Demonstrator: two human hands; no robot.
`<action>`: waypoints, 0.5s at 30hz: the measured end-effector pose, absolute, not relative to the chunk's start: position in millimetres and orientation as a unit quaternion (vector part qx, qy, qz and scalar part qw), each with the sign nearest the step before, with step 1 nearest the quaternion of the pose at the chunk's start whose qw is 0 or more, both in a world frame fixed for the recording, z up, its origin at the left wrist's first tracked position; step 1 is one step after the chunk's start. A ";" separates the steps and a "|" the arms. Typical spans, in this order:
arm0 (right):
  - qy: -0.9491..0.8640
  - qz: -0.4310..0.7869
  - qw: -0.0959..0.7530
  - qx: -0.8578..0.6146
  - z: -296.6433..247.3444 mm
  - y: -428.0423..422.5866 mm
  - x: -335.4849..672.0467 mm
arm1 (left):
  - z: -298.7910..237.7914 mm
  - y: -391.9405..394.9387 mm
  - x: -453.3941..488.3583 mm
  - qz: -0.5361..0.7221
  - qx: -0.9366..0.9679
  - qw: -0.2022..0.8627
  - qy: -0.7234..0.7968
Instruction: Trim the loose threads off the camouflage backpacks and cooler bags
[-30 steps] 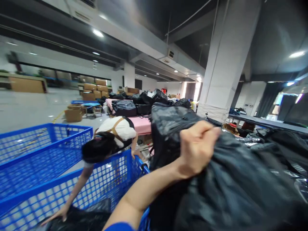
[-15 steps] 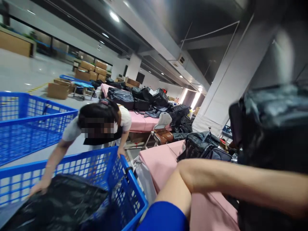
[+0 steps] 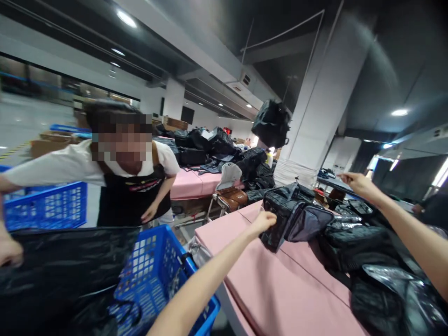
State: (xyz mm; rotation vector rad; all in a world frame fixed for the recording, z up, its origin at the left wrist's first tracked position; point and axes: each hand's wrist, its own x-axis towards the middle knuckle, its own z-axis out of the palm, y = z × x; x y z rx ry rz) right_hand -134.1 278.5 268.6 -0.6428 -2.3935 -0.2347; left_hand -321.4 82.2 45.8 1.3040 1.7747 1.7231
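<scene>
A black bag [image 3: 271, 123] hangs in mid-air ahead of me, apart from both hands. My left hand [image 3: 263, 222] reaches over the pink-covered table [image 3: 259, 284] with its fingers curled in; no held thing shows in it. Behind that hand, a black box-shaped bag with a grey side pocket [image 3: 285, 214] sits on the table. My right hand [image 3: 360, 185] is raised at the right, index finger stretched out, holding nothing. Below the right arm lie several black bags [image 3: 360, 242], some in shiny clear plastic.
At the left, a co-worker in a black apron [image 3: 131, 196] has one hand on a large black bag [image 3: 70, 270] at a blue plastic crate [image 3: 164, 261]. Another blue crate [image 3: 63, 203] stands behind. A folding chair [image 3: 229, 179], piled bags [image 3: 206, 142] and a pillar [image 3: 308, 102] are farther back.
The large black bag beside me at the right is gone from there; a black bag is now airborne ahead. My left arm has swung forward. The co-worker has straightened, and the bag at the crate is higher.
</scene>
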 end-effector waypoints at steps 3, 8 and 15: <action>-0.919 -0.068 0.266 -0.282 181.6 286.2 -54.8 | -19.5 96.9 -263.2 0.537 0.494 0.280 0.624; -0.940 -0.027 0.139 -0.310 -5.1 297.0 106.6 | -95.8 106.3 -180.7 0.385 0.554 0.425 0.604; -0.804 0.141 0.165 -0.553 -241.3 271.1 264.5 | -166.7 152.3 -80.4 0.231 0.588 0.495 0.596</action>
